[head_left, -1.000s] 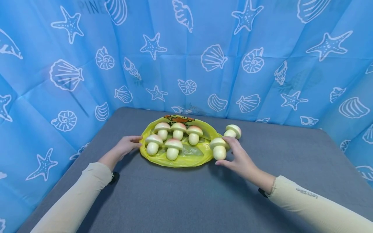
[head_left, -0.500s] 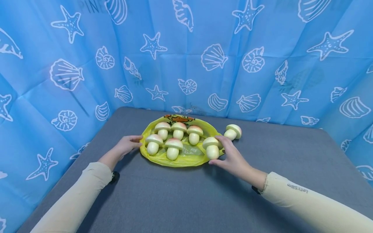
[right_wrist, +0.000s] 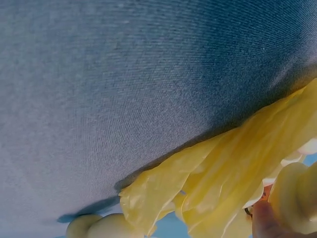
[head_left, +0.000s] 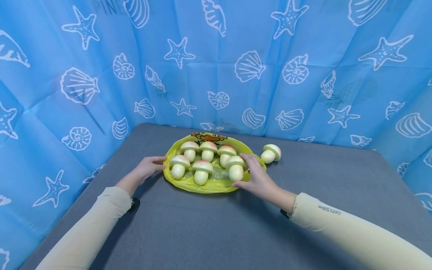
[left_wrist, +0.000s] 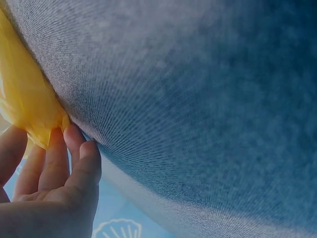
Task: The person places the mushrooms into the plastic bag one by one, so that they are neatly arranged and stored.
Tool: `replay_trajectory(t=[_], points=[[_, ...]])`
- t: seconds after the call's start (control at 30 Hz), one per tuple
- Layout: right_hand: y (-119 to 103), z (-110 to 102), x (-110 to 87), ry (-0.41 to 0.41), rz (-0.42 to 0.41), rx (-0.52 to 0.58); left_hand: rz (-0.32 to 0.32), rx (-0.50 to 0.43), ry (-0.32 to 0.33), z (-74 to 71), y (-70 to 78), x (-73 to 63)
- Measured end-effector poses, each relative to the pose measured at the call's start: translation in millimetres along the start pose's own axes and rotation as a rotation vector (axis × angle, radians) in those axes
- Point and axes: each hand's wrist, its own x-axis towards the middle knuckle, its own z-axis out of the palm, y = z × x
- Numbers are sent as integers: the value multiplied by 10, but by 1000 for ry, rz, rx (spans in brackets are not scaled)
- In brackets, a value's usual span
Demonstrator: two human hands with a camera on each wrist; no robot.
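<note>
My right hand grips a pale toy mushroom between thumb and fingers, stem down, over the right part of an open yellow plastic bag. Inside the bag stand several like mushrooms with pinkish cap tops. At the bag's left edge, my left hand holds the rim with its fingertips. In the left wrist view these fingers meet a gathered bit of the yellow plastic. The right wrist view shows the held mushroom only in part, at the lower right.
One more mushroom lies tilted on the grey table, just right of the bag. Behind the table hangs a blue curtain with white shells and starfish.
My right hand has carried the mushroom leftward, from the bag's right edge to over its inside. The left hand stays at the bag's left rim.
</note>
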Motion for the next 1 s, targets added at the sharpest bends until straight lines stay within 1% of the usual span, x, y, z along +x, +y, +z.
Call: replay_trajectory(t=[0.1, 0.3, 0.43, 0.63, 0.83, 1.0], points=[[-18, 22, 28, -17, 8, 2, 8, 10, 1, 0, -1, 4], [-6, 101, 87, -43, -25, -7, 15, 20, 5, -1, 0, -5], [1, 166, 126, -76, -11, -39, 21, 18, -8, 0, 5, -23], [-39, 256, 160, -119, 23, -91, 11, 18, -13, -10, -2, -34], [-84, 337, 170, -136, 54, -119, 7, 32, -11, -14, 13, -52], [-67, 387, 169, -122, 44, -155, 2, 19, -3, 9, 6, -25]])
